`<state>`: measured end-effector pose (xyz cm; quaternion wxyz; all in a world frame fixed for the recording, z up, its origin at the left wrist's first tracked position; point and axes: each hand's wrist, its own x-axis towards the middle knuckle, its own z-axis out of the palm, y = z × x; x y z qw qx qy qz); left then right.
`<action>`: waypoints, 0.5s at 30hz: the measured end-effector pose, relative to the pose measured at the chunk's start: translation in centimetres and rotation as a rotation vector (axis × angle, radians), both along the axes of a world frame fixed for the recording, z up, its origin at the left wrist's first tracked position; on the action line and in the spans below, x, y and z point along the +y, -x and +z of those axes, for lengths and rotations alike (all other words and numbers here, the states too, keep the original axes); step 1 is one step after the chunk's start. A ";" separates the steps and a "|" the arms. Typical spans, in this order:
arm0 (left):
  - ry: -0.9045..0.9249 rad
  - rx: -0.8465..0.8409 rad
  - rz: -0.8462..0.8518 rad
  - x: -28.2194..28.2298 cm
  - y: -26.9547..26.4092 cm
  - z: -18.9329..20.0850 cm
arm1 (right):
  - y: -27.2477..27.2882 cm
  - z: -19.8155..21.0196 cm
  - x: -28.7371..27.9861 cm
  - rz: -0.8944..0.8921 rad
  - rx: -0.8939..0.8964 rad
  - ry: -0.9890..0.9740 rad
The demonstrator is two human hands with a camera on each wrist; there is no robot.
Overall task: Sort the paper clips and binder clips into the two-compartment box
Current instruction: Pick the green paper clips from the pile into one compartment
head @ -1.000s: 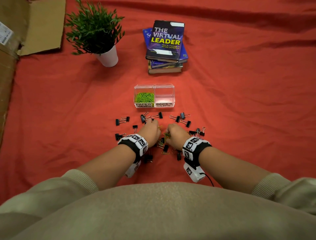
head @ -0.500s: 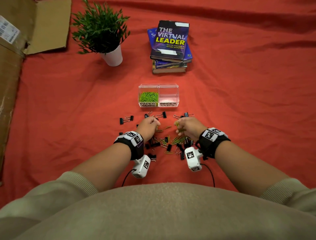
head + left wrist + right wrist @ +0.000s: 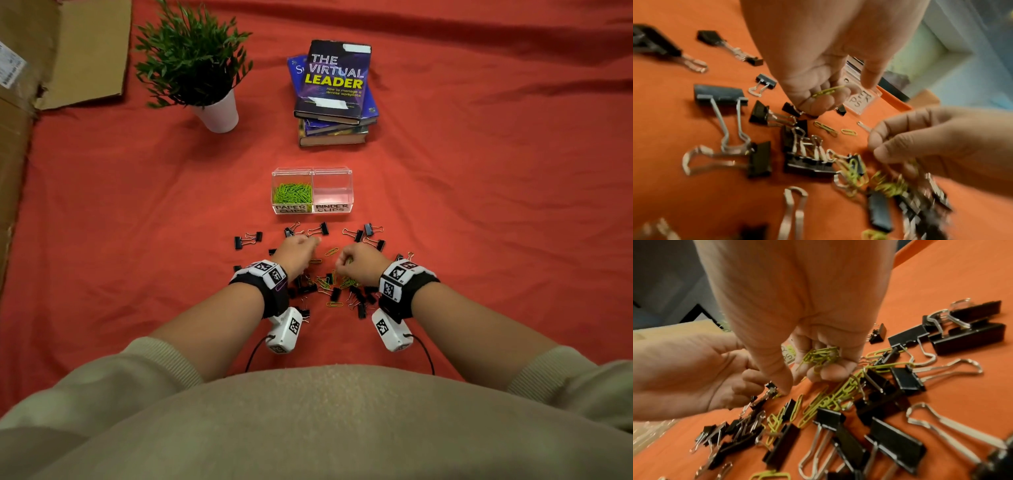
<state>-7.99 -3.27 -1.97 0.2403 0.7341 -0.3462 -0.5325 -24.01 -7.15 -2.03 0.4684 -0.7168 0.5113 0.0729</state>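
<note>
The left hand (image 3: 818,68) is curled, pinching a thin green wire paper clip (image 3: 828,91) against its fingers. The right hand (image 3: 797,313) is clenched round a tangled bunch of green paper clips (image 3: 822,356). Both hover over the mixed pile (image 3: 337,287) of glossy black binder clips with silvery wire handles on the red cloth surface (image 3: 479,222). Just beyond stands the clear two-compartment box (image 3: 311,191), green clips in its left half.

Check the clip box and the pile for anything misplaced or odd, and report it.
Nothing is misplaced in the two-compartment box: green paper clips fill the PAPER CLIPS side, and the BINDER CLIPS side is empty. The unsorted pile mixes both kinds on the red cloth, as expected mid-sort. Nothing looks damaged.
</note>
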 end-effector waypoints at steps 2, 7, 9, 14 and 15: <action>0.063 -0.218 -0.163 0.1 0.1 -0.3 | 0.0 0.0 0.2 0.064 0.023 0.048; 0.082 -0.578 -0.582 0.6 -0.3 -1.1 | -0.1 0.2 0.5 0.222 0.022 0.124; 0.069 -0.619 -0.634 0.6 -0.3 -1.2 | -0.3 0.1 0.7 0.282 0.060 0.137; 0.057 -0.635 -0.693 0.6 -0.3 -1.0 | -0.7 -0.4 1.0 0.339 0.125 0.158; 0.073 -0.622 -0.677 0.6 -0.3 -0.9 | -0.6 -0.7 1.2 0.356 0.123 0.181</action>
